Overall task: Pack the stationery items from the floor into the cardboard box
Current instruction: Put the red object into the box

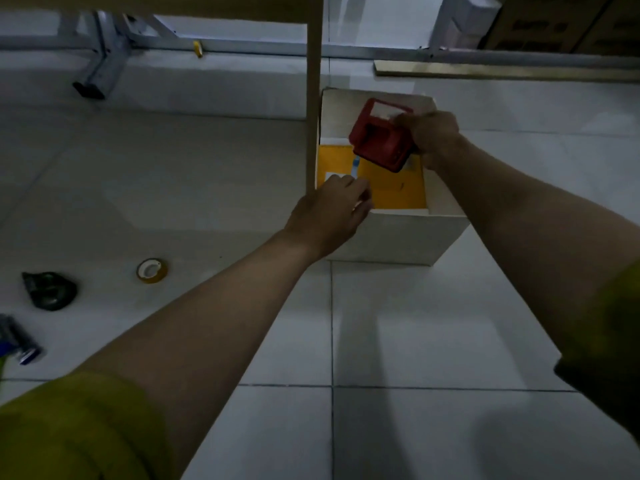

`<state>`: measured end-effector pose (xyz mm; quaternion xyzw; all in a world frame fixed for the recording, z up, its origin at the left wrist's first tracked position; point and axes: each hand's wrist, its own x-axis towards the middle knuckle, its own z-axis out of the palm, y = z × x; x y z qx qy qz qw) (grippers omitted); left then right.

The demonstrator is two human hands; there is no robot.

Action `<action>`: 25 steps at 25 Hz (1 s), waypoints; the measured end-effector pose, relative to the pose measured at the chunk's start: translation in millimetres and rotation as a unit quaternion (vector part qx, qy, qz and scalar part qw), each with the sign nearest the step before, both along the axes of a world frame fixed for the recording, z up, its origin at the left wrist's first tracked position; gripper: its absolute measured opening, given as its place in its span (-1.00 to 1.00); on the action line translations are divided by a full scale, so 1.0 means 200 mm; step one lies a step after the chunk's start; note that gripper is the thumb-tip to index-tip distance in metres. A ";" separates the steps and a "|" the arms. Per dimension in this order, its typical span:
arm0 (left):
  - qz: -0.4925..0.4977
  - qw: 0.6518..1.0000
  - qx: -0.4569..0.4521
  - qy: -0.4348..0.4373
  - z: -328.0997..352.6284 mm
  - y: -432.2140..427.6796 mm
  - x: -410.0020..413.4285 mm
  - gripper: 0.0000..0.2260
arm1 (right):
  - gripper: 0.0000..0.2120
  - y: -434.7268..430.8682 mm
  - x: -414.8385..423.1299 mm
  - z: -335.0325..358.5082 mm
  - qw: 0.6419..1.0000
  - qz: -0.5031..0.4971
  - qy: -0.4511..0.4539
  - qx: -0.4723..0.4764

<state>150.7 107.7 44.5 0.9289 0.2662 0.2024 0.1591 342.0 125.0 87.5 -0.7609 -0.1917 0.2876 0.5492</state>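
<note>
sleeve; left hand grips cardboard box rim; right hand holds red tool

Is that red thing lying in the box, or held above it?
Held above: the right hand grips the red item, tilted, over the open cardboard box, with a yellow item lying inside.

1. The right hand grips a red plastic item above the open cardboard box.
2. The left hand is at the box's near rim, fingers curled; whether it grips cannot be told.
3. A yellow item lies inside the box.
4. A tape roll and a black dispenser lie on the floor, well apart from the box.
</note>
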 end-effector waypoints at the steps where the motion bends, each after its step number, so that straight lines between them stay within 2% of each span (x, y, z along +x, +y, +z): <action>1: 0.006 1.000 0.005 0.009 -0.01 0.02 0.02 -0.77 | -0.50 0.02 0.00 -0.01 1.000 0.018 -0.005 -0.016; 3: 0.028 0.998 0.051 0.013 -0.05 0.02 0.04 -0.70 | -0.62 0.06 -0.01 -0.04 0.999 0.036 0.022 -0.017; 5: 0.040 0.989 0.140 -0.006 -0.09 0.01 0.04 -0.64 | -0.67 0.12 -0.01 -0.09 0.998 0.047 0.041 -0.011; 7: 0.055 0.982 0.179 -0.027 -0.13 0.02 0.04 -0.63 | -0.53 0.22 0.10 -0.23 0.998 0.044 0.040 -0.019; 8: 0.058 0.981 0.182 -0.032 -0.15 0.03 0.05 -0.64 | -0.51 0.28 0.16 -0.30 0.998 0.041 0.047 -0.017; 11: 0.052 0.984 0.165 -0.041 -0.18 0.04 0.06 -0.66 | -0.72 0.27 0.06 -0.27 0.997 0.018 0.081 -0.005; 14: 0.043 0.990 0.128 -0.051 -0.19 0.04 0.06 -0.65 | -0.76 0.28 -0.01 -0.28 0.997 0.002 0.073 0.007; 18: 0.050 0.995 0.082 -0.032 -0.19 0.04 0.07 -0.59 | -0.63 0.29 0.01 -0.32 0.996 -0.015 0.074 -0.053; 22: 0.049 0.995 0.081 -0.029 -0.20 0.04 0.08 -0.58 | -0.64 0.31 0.00 -0.32 0.991 0.028 -0.028 -0.130; 25: 0.048 0.996 0.081 -0.011 -0.20 0.04 0.08 -0.57 | -0.68 0.32 -0.02 -0.31 0.984 0.060 -0.095 -0.136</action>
